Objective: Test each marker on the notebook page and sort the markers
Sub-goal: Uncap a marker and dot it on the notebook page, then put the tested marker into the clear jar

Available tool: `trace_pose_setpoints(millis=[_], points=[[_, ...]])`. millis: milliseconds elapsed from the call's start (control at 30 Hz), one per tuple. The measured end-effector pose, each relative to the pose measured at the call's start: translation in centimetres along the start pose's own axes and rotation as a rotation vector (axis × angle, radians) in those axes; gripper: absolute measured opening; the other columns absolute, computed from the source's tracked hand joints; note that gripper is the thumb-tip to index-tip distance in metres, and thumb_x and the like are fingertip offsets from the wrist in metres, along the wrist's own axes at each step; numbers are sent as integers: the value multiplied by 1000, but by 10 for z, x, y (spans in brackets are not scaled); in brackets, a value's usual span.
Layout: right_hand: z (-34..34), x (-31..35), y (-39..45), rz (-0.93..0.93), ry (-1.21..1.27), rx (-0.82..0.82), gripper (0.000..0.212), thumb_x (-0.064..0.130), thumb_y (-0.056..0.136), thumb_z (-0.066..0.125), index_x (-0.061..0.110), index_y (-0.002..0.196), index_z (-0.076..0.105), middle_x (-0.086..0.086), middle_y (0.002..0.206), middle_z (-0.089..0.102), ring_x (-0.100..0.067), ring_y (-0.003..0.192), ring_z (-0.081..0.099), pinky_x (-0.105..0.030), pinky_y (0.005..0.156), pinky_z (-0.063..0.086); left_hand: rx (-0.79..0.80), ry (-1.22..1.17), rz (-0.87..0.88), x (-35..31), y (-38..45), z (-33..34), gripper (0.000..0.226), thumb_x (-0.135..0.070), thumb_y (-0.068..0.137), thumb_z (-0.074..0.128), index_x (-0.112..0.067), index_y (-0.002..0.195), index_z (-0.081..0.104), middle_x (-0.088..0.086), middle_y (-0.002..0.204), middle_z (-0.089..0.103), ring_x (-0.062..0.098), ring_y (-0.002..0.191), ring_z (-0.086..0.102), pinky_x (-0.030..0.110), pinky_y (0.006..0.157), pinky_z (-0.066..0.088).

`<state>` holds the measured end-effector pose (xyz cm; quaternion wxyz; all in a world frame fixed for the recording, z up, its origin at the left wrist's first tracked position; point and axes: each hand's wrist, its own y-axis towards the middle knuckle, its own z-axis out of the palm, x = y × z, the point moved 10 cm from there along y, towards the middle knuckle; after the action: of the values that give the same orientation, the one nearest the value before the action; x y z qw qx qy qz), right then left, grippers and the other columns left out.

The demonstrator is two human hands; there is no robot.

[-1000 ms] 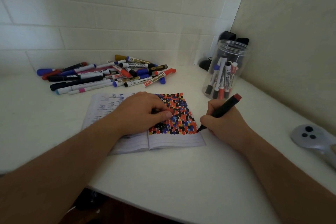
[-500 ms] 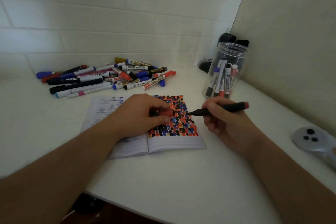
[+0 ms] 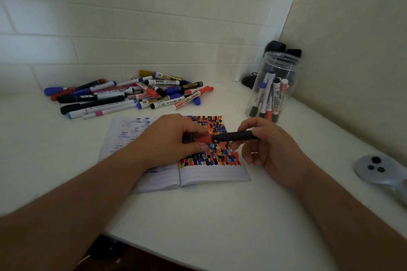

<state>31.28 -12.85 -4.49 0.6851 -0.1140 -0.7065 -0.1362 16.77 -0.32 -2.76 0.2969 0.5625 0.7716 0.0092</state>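
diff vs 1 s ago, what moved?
The right hand lifted the black marker off the notebook, turned it level and brought its tip into the red cap held by the left hand. The marker pile, jar and notebook stayed put.

Dim soft light, wide-angle edge distortion, slight blur

The marker (image 3: 233,136) is black with a red cap (image 3: 203,139). The notebook (image 3: 211,174) page is white, ruled, and packed with red, black, blue and yellow blotches. The far pile (image 3: 132,94) mixes blue, red, black, gold, pink and white barrels.
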Motion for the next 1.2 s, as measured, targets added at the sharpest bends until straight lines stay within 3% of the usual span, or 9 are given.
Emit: trace_pose_setpoints(millis=[67, 200, 467, 767, 833, 933, 1000, 1133, 1200], points=[[-1, 3, 0, -23, -83, -37, 12, 9, 104, 45, 6, 100, 56, -22, 90, 74, -24, 54, 49, -24, 43, 36, -3, 1, 2, 1, 0, 0, 34, -58, 86, 71, -44, 117, 73, -25, 97, 69, -4, 92, 58, 23, 76, 45], [-6, 7, -1, -85, -161, -109, 11, 8, 102, 58, 0, 104, 66, -13, 77, 71, -19, 53, 43, -22, 46, 37, -32, 14, 3, -1, -1, -3, 34, -59, 84, 72, -45, 115, 74, -27, 90, 67, -4, 89, 56, 20, 70, 39], [0, 10, -3, -96, -248, -91, 15, 15, 102, 61, 7, 108, 72, -13, 86, 76, -17, 54, 45, -23, 50, 41, -90, -49, -91, 6, -2, -11, 32, -46, 77, 84, -42, 107, 78, -28, 85, 64, -6, 89, 59, 13, 74, 40], [5, 11, -5, -92, -308, -83, 15, 19, 104, 58, 7, 106, 67, -11, 86, 75, -16, 54, 50, -21, 51, 44, -103, 22, -10, -5, -4, -14, 27, -46, 79, 82, -42, 105, 79, -33, 77, 59, -5, 89, 57, 11, 69, 35], [-4, 12, -6, -88, -299, -162, 9, 18, 101, 64, 11, 103, 70, -6, 80, 72, -18, 59, 55, -22, 54, 47, -91, 20, -13, -2, -2, -11, 34, -55, 78, 77, -46, 111, 76, -36, 79, 58, -6, 92, 55, 9, 70, 33], [-35, 30, -12, -120, -154, -372, 17, 8, 93, 73, 12, 108, 66, -11, 84, 71, -20, 64, 64, -24, 58, 54, -79, 17, -23, 3, -2, -8, 53, -77, 87, 54, -51, 132, 63, -34, 91, 58, 1, 92, 50, 28, 81, 41], [-65, 62, -18, -214, -40, -530, 28, 6, 93, 73, 13, 113, 55, -14, 91, 73, -20, 66, 67, -25, 60, 56, -70, -29, -65, 9, -2, -8, 53, -73, 95, 39, -51, 142, 53, -33, 92, 56, 4, 95, 52, 37, 86, 46], [-128, 151, -32, -467, -45, -876, 40, 11, 95, 72, 19, 115, 39, -5, 90, 69, -17, 53, 59, -27, 52, 52, -86, -77, -114, 6, -5, -12, 38, -53, 103, 48, -45, 140, 56, -27, 99, 62, -1, 98, 56, 38, 91, 50], [-141, 185, -28, -511, -165, -946, 39, 16, 96, 70, 24, 117, 38, -2, 101, 70, -17, 53, 62, -26, 51, 51, -86, -97, -121, 5, -5, -12, 36, -53, 103, 50, -45, 137, 57, -23, 100, 65, -1, 94, 59, 36, 88, 51]])
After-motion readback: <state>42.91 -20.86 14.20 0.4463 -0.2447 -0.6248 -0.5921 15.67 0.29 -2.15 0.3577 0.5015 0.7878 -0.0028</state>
